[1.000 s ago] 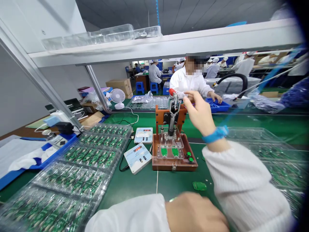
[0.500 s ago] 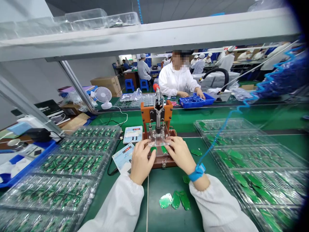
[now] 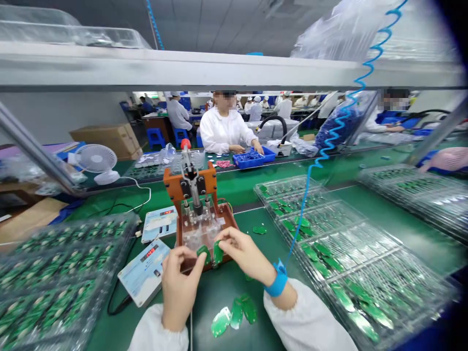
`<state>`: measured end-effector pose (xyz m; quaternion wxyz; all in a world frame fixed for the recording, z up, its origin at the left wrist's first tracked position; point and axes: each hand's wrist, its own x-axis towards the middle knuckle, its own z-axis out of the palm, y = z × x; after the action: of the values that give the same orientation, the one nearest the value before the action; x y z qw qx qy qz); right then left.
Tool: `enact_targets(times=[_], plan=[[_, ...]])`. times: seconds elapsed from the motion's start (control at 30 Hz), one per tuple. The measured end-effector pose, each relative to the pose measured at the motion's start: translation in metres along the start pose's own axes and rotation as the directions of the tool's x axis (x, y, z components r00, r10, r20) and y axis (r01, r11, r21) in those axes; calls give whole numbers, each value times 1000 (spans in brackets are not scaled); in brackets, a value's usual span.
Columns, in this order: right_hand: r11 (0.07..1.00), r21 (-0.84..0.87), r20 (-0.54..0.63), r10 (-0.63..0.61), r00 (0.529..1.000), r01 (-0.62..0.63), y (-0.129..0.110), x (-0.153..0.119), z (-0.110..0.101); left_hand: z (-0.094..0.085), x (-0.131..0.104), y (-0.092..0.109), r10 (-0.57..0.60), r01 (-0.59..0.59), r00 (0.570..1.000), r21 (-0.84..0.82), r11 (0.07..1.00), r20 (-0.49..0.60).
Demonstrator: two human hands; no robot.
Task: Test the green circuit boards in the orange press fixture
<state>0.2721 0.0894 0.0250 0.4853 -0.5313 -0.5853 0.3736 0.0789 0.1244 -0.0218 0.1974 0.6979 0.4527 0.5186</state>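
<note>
My left hand (image 3: 183, 280) pinches a small green circuit board (image 3: 204, 253) between thumb and fingers. Another green circuit board is gripped in my right hand (image 3: 243, 253), which wears a blue wrist strap (image 3: 277, 281). Both boards are held up just in front of a toggle-clamp test fixture (image 3: 190, 183) with an orange frame, a red-tipped lever and a clear plate. Below my hands, several loose green boards (image 3: 237, 312) lie on the green mat, one with a whitish glare. A single board (image 3: 259, 230) rests right of the fixture.
Two meter boxes with red digits (image 3: 144, 273) stand left of the fixture. Clear trays of boards (image 3: 69, 273) line the left, and more trays (image 3: 351, 253) the right. A coiled blue cord (image 3: 305, 195) hangs down to my wrist strap. Across the bench a co-worker (image 3: 226, 126) handles a blue bin (image 3: 268, 153).
My hands have drawn back from the fixture's clear plate, each now holding a green circuit board. The view has swung right, so the fixture appears farther left.
</note>
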Motion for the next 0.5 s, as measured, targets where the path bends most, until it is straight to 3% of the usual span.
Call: enact_targets(times=[0.17,0.27,0.37,0.5], plan=[[993,87,16,75,997,-76,-13,-28,2,2,-13,16,289,-292,952,22,956,106],[999,19,-46,27,999,-26,-17,-21,-13,1,-14,20,369,-376,914,10,926,169],[999,-33,-290,-41,956,33,-7,14,-51,0,-14,23,388,-397,899,5,918,204],[991,-105,-593,8,805,-88,26,84,-129,1,-15,28,464,-464,847,-63,883,260]])
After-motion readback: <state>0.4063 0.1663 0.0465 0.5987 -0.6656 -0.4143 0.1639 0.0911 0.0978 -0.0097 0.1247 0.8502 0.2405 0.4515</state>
